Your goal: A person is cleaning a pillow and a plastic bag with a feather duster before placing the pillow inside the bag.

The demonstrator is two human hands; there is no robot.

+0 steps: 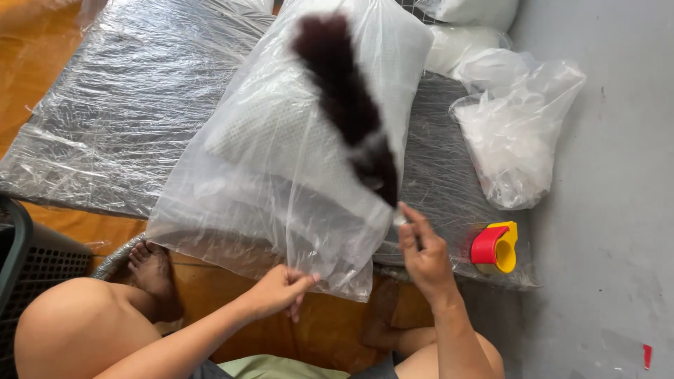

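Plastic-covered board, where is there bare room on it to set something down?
The plastic-covered board is free on its left half, beside the large clear bag. The right edge is crowded: small bags and the red-and-yellow tape dispenser.

Glossy clear plastic bag (281, 175) w/ fluffy dark hair bundle (347, 105); crinkly plastic-wrapped table (119, 105).

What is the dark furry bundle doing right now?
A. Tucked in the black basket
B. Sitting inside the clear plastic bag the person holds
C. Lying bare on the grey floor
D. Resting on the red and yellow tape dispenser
B: the dark bundle shows through the clear plastic bag, whose open end the left hand and right hand grip.
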